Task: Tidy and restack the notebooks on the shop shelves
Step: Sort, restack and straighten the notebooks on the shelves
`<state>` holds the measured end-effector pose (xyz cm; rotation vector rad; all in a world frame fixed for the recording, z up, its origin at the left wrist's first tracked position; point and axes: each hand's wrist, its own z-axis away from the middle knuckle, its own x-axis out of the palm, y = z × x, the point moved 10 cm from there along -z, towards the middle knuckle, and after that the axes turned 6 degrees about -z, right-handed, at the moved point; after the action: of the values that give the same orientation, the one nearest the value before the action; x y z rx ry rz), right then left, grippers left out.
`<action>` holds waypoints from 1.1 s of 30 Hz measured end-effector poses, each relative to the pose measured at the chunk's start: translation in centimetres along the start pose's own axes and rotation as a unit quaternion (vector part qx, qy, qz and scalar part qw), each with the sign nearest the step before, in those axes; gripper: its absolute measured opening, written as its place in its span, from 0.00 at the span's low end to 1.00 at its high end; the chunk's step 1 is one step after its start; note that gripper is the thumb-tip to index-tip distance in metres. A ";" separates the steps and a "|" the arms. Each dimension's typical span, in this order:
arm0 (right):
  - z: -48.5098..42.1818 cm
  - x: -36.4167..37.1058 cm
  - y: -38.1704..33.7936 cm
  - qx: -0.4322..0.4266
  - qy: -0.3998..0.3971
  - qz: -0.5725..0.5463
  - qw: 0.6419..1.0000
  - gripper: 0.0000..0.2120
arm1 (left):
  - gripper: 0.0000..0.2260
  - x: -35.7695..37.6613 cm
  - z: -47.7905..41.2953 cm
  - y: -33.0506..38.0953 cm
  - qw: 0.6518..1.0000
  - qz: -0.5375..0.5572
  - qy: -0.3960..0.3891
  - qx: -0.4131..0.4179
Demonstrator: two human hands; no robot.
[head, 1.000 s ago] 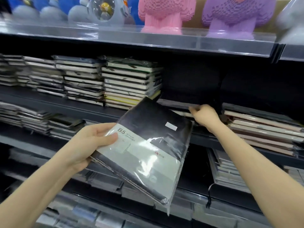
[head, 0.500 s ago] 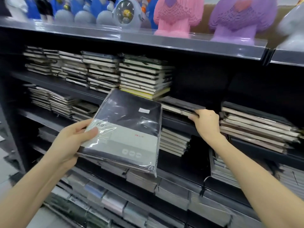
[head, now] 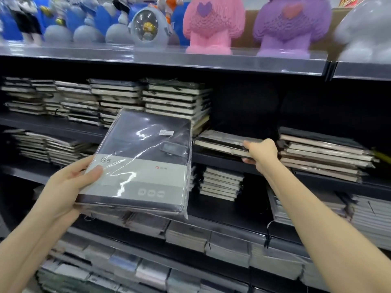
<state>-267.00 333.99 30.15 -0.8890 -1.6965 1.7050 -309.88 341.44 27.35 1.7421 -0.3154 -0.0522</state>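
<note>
My left hand (head: 69, 182) holds a black and grey B5 notebook (head: 143, 161) in clear plastic wrap, gripped at its lower left corner and held flat in front of the shelves. My right hand (head: 261, 152) grips the front edge of a low pile of notebooks (head: 220, 140) on the second shelf (head: 220, 160). A taller stack of notebooks (head: 175, 100) stands just left of that pile, partly hidden behind the held notebook. Another stack (head: 323, 153) lies to the right of my right hand.
Stacks of dark notebooks (head: 69, 98) fill the shelf's left side. Lower shelves carry more piles (head: 220, 182) and wrapped packs (head: 228, 242). The top shelf (head: 190, 58) carries pink (head: 211, 24) and purple (head: 289, 26) block figures and blue toys. A dark gap (head: 254, 106) sits above the low pile.
The wrapped notebook in my left hand has turned from tilted to nearly square and risen slightly. My right hand stays on the low pile. The view has shifted left and closer.
</note>
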 end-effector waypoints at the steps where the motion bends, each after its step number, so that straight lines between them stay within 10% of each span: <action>1: 0.2 0.0 0.2 0.002 0.011 -0.040 0.999 0.19 | 0.10 0.1 -0.3 0.1 1.000 -0.004 0.001 -0.002; 20: 8.6 -10.3 -2.7 -0.197 0.087 -0.140 0.967 0.13 | 0.11 7.0 -1.0 -0.1 0.992 0.029 -0.121 -0.012; 33: -1.4 -25.8 -5.3 -0.151 0.196 -0.142 0.958 0.25 | 0.09 22.1 -0.8 -0.6 0.990 0.046 -0.130 -0.044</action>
<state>-250.28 314.79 37.11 -0.9866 -1.7302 1.0183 -288.36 337.05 30.01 1.6327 -0.5760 -0.2234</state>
